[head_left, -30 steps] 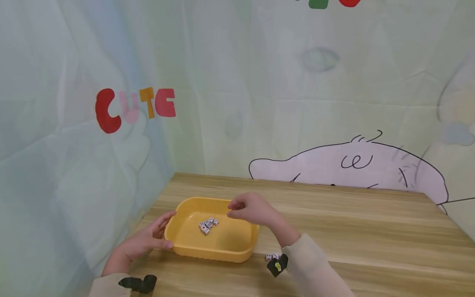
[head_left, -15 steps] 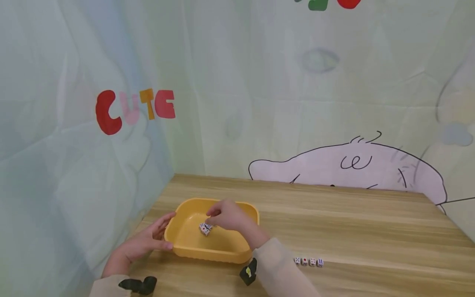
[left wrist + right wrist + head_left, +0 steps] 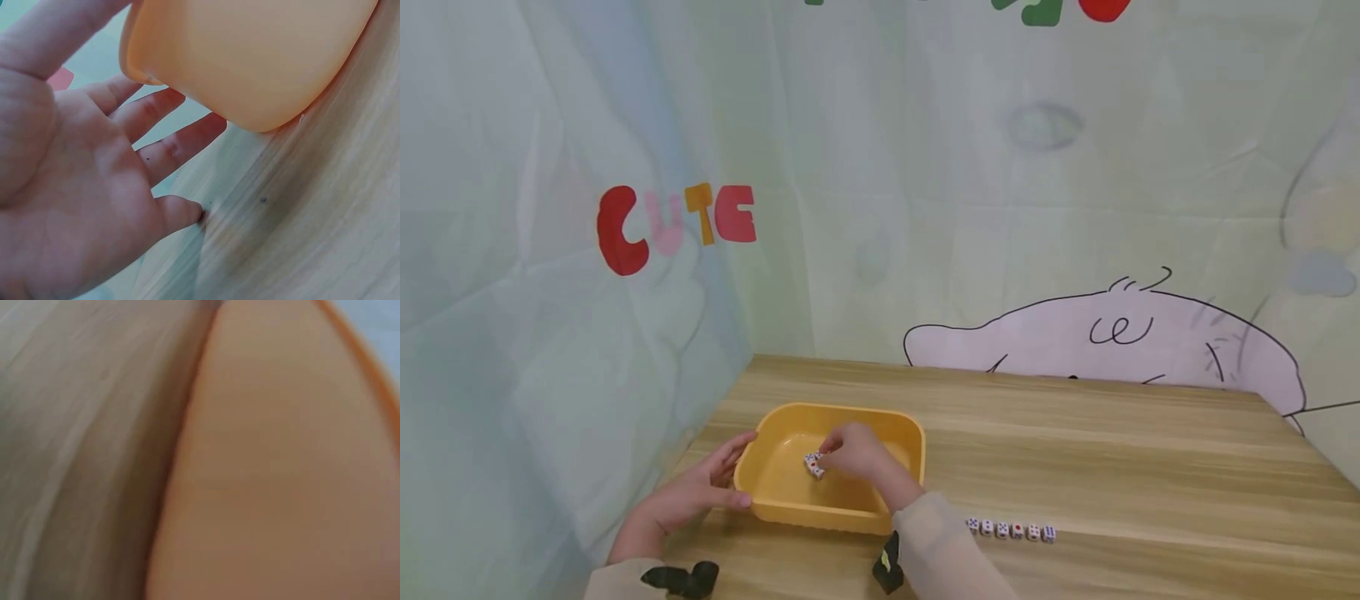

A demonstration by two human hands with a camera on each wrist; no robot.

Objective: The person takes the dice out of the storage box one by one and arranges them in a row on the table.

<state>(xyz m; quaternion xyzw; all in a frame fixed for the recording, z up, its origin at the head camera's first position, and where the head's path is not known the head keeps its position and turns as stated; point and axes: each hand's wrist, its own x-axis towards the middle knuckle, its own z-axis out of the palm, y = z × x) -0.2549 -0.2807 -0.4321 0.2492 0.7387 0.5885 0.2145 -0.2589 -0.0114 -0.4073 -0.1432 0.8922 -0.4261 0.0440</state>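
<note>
A yellow plastic tray (image 3: 827, 515) sits on the wooden table, with several white dice (image 3: 814, 467) clustered on its floor. My left hand (image 3: 688, 492) spans the tray's left end, thumb at the front corner and fingers toward the back. In the left wrist view, the fairly straight, spread fingers (image 3: 181, 147) of that hand meet the tray's outer wall (image 3: 250, 62). My right hand (image 3: 855, 452) reaches down inside the tray, bent fingertips right at the dice and covering some. I cannot tell whether a die is between them. The right wrist view shows only blurred tray wall (image 3: 269, 456) and table.
Right of the tray, a row of several dice (image 3: 1002, 530) lies on the table (image 3: 1112, 467), its left end beside my right sleeve (image 3: 947, 546). Printed fabric walls (image 3: 865, 275) stand behind and to the left. Black wrist cameras are strapped at both cuffs.
My right hand has moved left and down from over the tray's right side to the dice inside. Its sleeve has uncovered more of the dice row. My left hand stays at the tray.
</note>
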